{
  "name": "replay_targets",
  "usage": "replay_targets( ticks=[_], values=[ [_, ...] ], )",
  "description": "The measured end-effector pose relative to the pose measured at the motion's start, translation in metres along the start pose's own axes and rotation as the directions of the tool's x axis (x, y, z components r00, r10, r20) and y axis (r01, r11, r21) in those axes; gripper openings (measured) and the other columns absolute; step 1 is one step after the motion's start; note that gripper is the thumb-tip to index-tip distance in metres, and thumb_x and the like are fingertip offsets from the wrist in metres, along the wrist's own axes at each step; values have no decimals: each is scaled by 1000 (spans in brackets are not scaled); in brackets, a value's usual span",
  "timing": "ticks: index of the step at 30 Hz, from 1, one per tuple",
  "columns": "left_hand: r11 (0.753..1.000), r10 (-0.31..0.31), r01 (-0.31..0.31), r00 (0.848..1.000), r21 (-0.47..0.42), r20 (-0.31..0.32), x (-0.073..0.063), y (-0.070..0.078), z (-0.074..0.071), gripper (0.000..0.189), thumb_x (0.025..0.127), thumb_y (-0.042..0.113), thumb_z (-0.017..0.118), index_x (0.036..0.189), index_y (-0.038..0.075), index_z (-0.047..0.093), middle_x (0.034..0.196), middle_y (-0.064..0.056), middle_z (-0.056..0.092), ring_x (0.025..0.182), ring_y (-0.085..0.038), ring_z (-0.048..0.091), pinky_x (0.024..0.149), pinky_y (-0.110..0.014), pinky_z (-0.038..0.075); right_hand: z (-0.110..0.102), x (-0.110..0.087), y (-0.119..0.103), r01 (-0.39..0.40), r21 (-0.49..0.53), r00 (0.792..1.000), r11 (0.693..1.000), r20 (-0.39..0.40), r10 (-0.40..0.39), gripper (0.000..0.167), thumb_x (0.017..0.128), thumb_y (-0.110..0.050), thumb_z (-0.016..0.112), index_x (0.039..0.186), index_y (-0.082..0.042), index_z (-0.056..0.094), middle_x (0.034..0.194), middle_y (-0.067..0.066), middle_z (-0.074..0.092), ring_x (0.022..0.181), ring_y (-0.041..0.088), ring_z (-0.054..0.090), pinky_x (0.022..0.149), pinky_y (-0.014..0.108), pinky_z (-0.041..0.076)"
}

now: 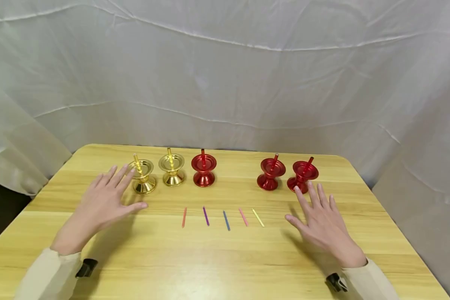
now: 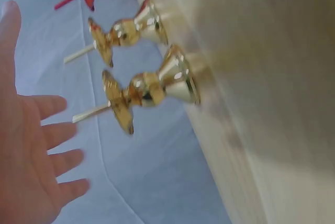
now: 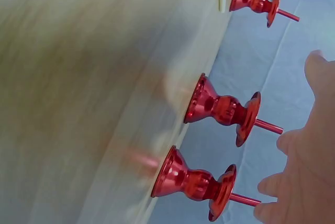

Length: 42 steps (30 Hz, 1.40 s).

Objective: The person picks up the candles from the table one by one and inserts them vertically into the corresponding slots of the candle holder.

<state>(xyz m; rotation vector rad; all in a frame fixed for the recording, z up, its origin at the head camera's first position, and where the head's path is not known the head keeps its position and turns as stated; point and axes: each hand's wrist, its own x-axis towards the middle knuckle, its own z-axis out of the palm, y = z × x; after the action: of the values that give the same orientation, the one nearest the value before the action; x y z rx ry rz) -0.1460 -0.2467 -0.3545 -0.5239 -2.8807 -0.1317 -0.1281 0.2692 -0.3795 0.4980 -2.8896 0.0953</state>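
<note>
My left hand (image 1: 104, 200) hovers over the table with fingers spread and holds nothing. It is nearest to a gold candle holder (image 1: 144, 183), whose dish its fingertips partly overlap in the head view. My right hand (image 1: 322, 221) is also spread and holds nothing, just in front of a red candle holder (image 1: 299, 181). Between the hands lie several thin sticks like small candles: orange (image 1: 184, 217), purple (image 1: 206, 216), blue (image 1: 226, 221), pink (image 1: 243, 217) and yellow (image 1: 258, 218). Both wrist views show stretched fingers beside the holders' upright stems.
Along the back of the wooden table (image 1: 195, 266) stand another gold holder (image 1: 173, 177), a red one (image 1: 204, 178) and, past a wider gap, a further red one (image 1: 268, 181). Each carries an upright stem. A pale cloth (image 1: 225, 83) hangs behind the table's far edge.
</note>
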Motion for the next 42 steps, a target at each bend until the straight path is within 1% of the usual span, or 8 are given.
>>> replay_targets(
  ticks=[5,8,16,20,24,29,36,42],
  values=[
    [991,-92,98,993,-89,67,1,-13,-6,101,87,65,55,148,-8,24,150,-31,24,131,-55,27,104,-65,23,-4,1,-7,-34,89,998,995,55,29,75,99,-52,43,152,-2,25,154,31,12,141,48,5,108,67,13],
    [958,-155,176,982,-227,111,5,-22,-5,101,88,61,57,149,-9,17,150,-34,19,130,-57,25,104,-67,22,-7,2,-11,-35,156,997,987,74,24,71,101,-47,43,152,-1,24,153,31,15,140,48,8,109,64,15],
    [761,-237,320,947,-564,217,17,-37,9,104,89,49,65,152,-2,1,151,-36,14,131,-56,25,101,-69,24,-11,4,-24,-56,322,994,945,110,22,68,100,-45,47,153,-9,25,155,23,21,139,45,21,105,67,23],
    [634,-270,345,937,-692,220,24,-36,21,106,89,41,69,153,0,-4,155,-30,7,135,-53,21,103,-67,25,-10,8,-29,-27,370,997,929,82,-4,66,99,-40,53,151,-6,30,152,23,27,134,46,31,103,65,29],
    [559,-311,341,931,-756,191,35,-30,32,110,87,37,72,152,0,-9,155,-30,3,135,-54,20,105,-64,26,-7,11,-31,1,416,999,909,42,-21,60,97,-28,59,146,-1,38,146,23,38,128,44,42,103,59,34],
    [509,-354,353,917,-785,182,50,-25,36,113,86,36,74,152,4,-11,157,-27,3,137,-52,17,109,-62,19,-1,17,-37,-13,504,999,864,36,-6,51,95,-20,63,138,4,49,134,24,53,115,41,55,96,52,44],
    [499,-369,359,912,-789,182,58,-24,37,116,82,39,77,153,4,-9,157,-26,9,141,-46,10,112,-61,9,14,30,-51,-56,679,997,732,74,8,41,92,-6,65,127,12,54,116,25,63,104,35,64,88,41,52],
    [462,-381,389,898,-797,218,63,-26,40,110,83,33,77,153,1,-2,156,-26,10,140,-46,13,112,-58,13,23,36,-59,-70,700,996,711,92,8,37,90,-2,65,123,13,57,108,22,67,99,32,65,85,38,54]
  ],
)
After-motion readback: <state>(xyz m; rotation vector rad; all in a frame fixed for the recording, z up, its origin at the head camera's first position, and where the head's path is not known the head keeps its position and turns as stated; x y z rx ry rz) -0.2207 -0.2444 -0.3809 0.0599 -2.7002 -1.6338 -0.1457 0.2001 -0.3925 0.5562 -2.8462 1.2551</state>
